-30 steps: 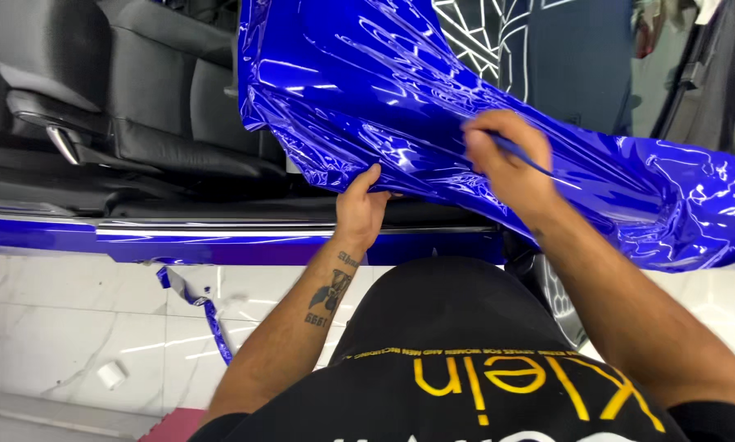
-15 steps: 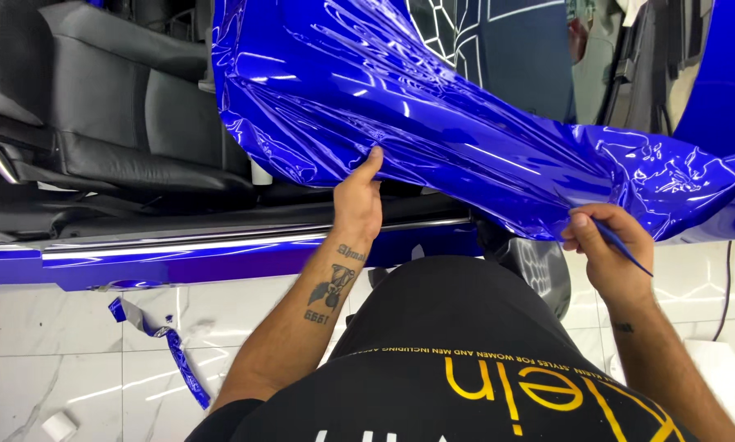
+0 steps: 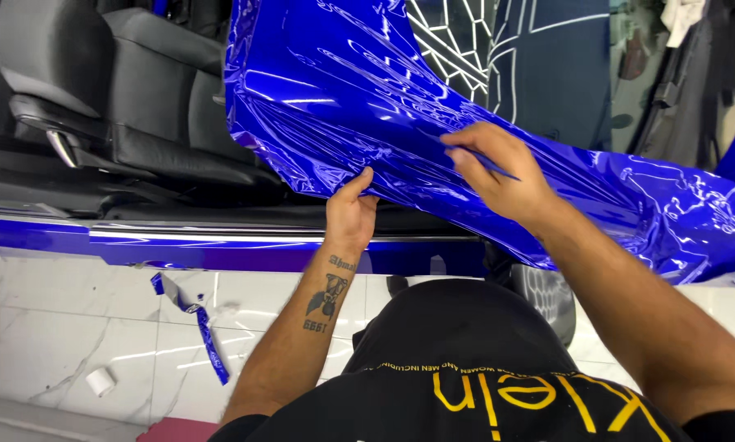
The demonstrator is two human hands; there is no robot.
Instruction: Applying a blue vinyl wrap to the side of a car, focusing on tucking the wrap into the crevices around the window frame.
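Observation:
A large glossy blue vinyl sheet (image 3: 326, 98) hangs wrinkled over the open side of a car. My left hand (image 3: 349, 214) pinches the sheet's lower edge just above the blue door sill (image 3: 220, 245), thumb up against the film. My right hand (image 3: 498, 176) rests on the middle of the sheet, shut on a thin dark blade-like tool (image 3: 510, 175) whose tip lies against the film. The two hands are about a hand's width apart.
Grey car seats (image 3: 138, 98) sit behind the sill at left. A cut blue vinyl strip (image 3: 208, 344) and a small white scrap (image 3: 100, 381) lie on the marble floor. A dark panel with white web lines (image 3: 498, 57) stands behind. A tyre (image 3: 547, 295) is below my right arm.
My right hand with the tool swept out to the sheet's right end, then came back left and up onto its middle. My left hand stayed on the lower edge.

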